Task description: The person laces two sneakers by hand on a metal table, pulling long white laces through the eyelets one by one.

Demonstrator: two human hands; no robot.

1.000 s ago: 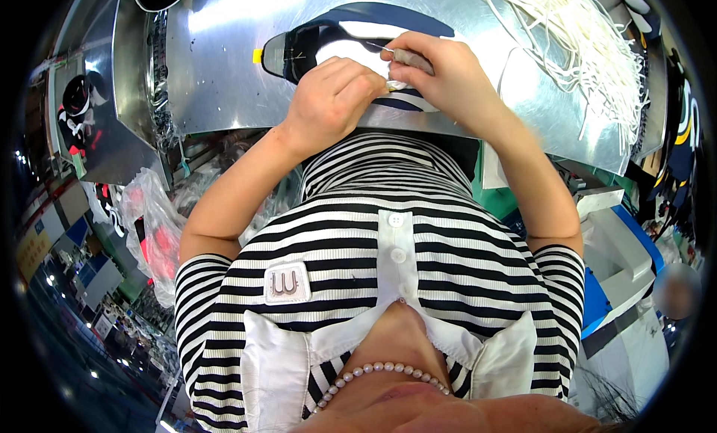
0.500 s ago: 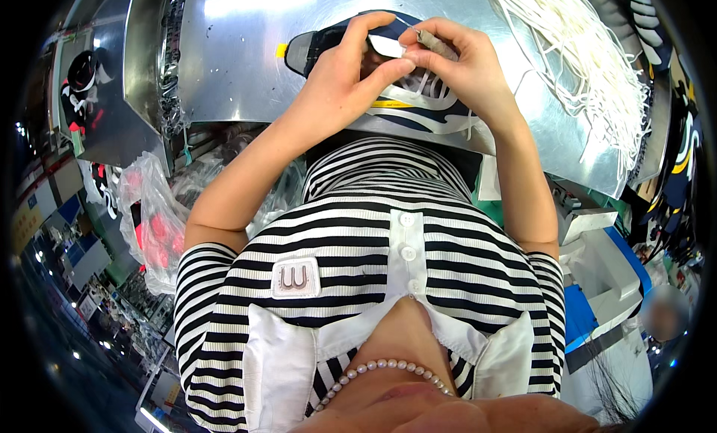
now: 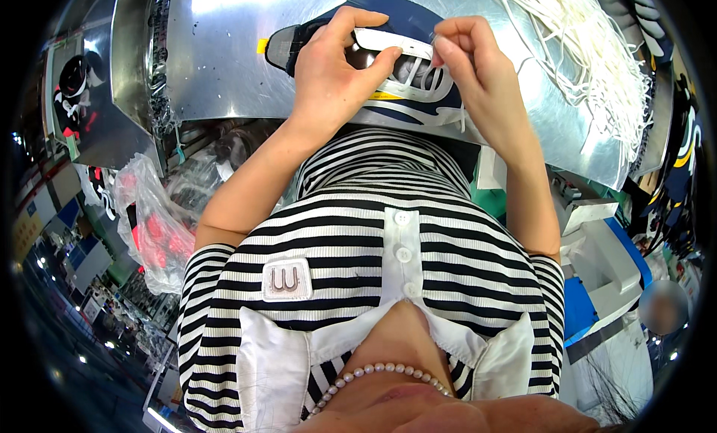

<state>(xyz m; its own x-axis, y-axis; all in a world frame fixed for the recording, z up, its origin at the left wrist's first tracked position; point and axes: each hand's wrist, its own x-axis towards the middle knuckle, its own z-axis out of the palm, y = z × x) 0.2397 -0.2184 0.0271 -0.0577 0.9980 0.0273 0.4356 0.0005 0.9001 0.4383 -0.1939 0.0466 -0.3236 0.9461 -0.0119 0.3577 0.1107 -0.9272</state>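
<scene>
On the metal bench (image 3: 224, 74) lies the dark-blue shoe upper (image 3: 399, 7), the left hand (image 3: 332, 65) spread wide around its white strip (image 3: 393, 42), the right hand (image 3: 478, 68), just moved apart, pinching a thin object (image 3: 434, 38), which seems to free the strip for work.

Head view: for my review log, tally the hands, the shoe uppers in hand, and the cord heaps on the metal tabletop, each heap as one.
Hands, left hand and right hand: 2
Navy shoe upper: 1
Heap of white laces on the metal tabletop: 1
Total: 4
</scene>
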